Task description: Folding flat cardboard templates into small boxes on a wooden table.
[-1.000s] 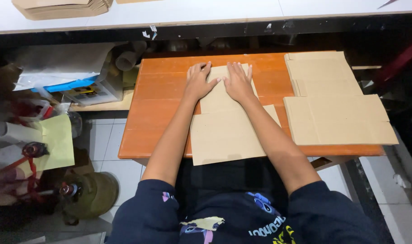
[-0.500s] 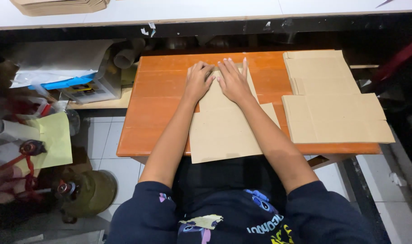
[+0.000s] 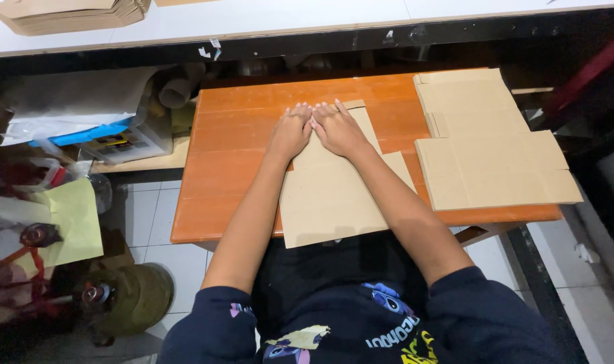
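Cardboard blank (image 3: 334, 202) lay flat on orange table (image 3: 239, 135) | left hand (image 3: 290, 131) and right hand (image 3: 337, 128) pressed flat on it, palms open, gripping nothing | 1 stack of flat blanks (image 3: 489, 148) lay to the right

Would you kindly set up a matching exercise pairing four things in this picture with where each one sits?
Things:
1. flat cardboard piece
2. stack of cardboard blanks
3. yellow sheet
4. pile of folded cardboard

Places:
A. on the white surface at the top left
B. under both hands
C. on the right part of the orange table
D. left of the table, low down

Pairs: 1-B, 2-C, 3-D, 4-A
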